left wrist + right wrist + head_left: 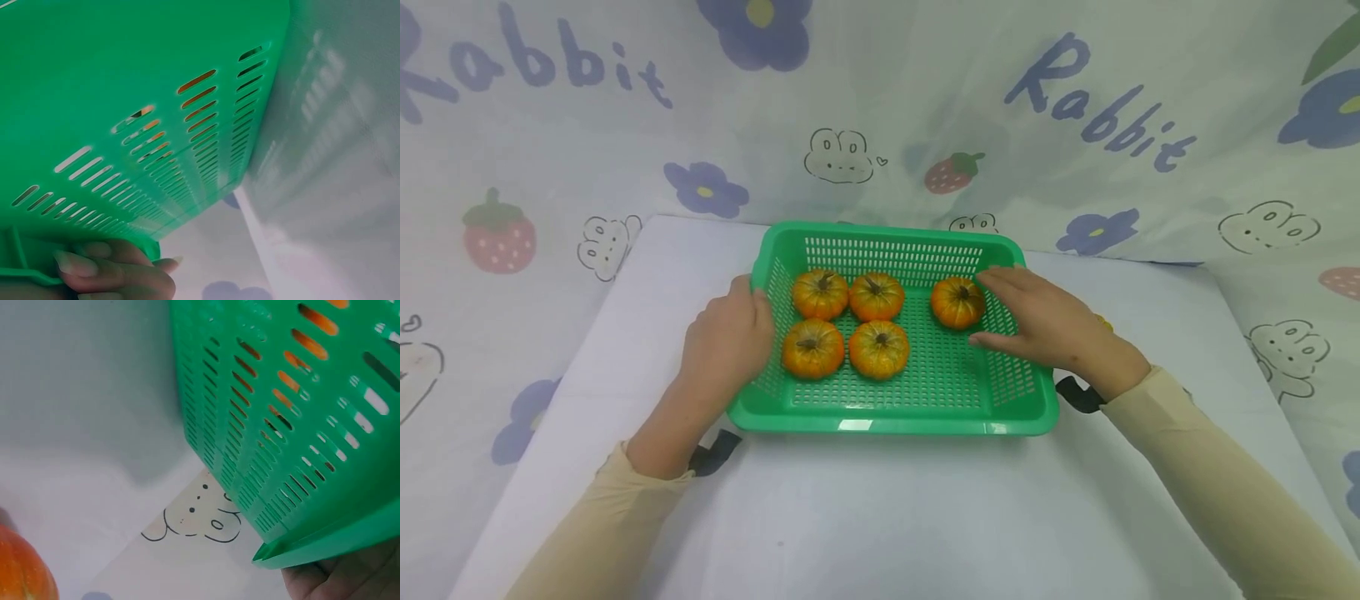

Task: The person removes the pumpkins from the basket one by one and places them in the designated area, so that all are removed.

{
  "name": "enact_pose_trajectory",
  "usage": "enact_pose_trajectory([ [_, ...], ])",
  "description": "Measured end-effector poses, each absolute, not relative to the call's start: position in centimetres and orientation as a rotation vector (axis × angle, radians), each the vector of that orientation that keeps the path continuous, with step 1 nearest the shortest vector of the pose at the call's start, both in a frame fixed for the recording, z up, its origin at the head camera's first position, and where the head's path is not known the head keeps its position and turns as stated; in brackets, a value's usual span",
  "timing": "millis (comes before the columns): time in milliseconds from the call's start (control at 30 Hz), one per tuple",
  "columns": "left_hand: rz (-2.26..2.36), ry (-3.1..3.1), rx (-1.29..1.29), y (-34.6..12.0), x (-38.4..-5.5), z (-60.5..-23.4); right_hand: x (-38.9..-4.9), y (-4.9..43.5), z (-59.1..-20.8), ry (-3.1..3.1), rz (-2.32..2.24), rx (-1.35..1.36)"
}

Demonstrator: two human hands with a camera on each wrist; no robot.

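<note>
A green plastic basket [895, 422] with slotted walls sits on the white table. Inside it are several small orange pumpkins; one pumpkin [815, 348] is at the front left. My left hand [730, 337] grips the basket's left rim, its fingers curled under the edge in the left wrist view. Over the right rim reaches my right hand [1037, 321], thumb and fingers spread beside the rightmost pumpkin [958, 303]. Whether the fingertips touch that pumpkin is unclear. Another pumpkin [25, 569] stands outside the basket, mostly hidden behind my right wrist in the head view.
White cloth covers the table [880, 508]. Behind it hangs a pale curtain [895, 100] printed with rabbits, flowers and strawberries. Dark straps [1078, 394] hang below both wrists.
</note>
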State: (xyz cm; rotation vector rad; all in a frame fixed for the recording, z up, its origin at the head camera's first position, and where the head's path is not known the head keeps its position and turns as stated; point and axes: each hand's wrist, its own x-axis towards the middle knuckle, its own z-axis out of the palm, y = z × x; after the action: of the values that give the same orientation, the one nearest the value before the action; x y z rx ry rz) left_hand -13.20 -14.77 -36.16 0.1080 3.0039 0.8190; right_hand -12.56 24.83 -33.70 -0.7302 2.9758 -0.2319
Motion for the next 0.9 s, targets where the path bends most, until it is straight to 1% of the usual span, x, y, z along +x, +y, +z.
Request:
enact_pose_trajectory([
  [367,0.819,2.992,0.119,-14.8,-13.3,-36.1,-14.1,24.3,-34.4,3.004,-0.079,-0.882],
  [900,0.826,2.972,0.081,-14.7,-13.2,-35.9,-15.6,23.6,-35.1,2.989,0.041,-0.903],
])
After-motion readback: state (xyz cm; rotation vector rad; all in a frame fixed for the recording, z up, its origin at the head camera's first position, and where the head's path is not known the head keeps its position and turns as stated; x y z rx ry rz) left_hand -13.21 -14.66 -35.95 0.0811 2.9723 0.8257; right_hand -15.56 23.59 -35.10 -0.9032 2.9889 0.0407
